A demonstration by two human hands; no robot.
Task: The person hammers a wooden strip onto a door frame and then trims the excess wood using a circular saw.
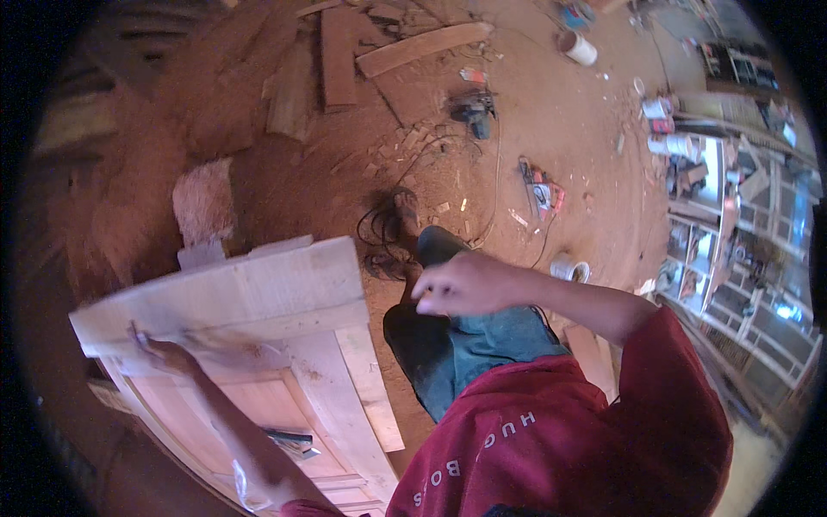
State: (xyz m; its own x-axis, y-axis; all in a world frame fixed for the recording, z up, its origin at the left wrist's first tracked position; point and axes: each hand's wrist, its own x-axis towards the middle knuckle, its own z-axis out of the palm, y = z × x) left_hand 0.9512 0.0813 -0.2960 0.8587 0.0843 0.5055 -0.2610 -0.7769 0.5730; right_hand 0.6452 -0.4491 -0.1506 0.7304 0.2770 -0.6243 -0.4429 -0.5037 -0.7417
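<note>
A pale panelled wooden door (pixel 323 366) lies at my left, with a wide board (pixel 224 289) across its far end. My left hand (pixel 168 351) rests on that board near its left end, fingers stretched out. Farther down the door lies a small dark-and-silver hand tool (pixel 291 439), its exact kind unclear. Above my lap, apart from the door, is my right hand (pixel 465 284), its fingers curled in toward the thumb. Whatever it may hold is hidden.
Planks (pixel 338 60) and offcuts lie on the dusty floor ahead. A dark blue power tool (pixel 475 114), a red power tool (pixel 544 194), cords and a white bucket (pixel 579 48) are spread about. Cluttered shelves (pixel 696 215) stand at the right.
</note>
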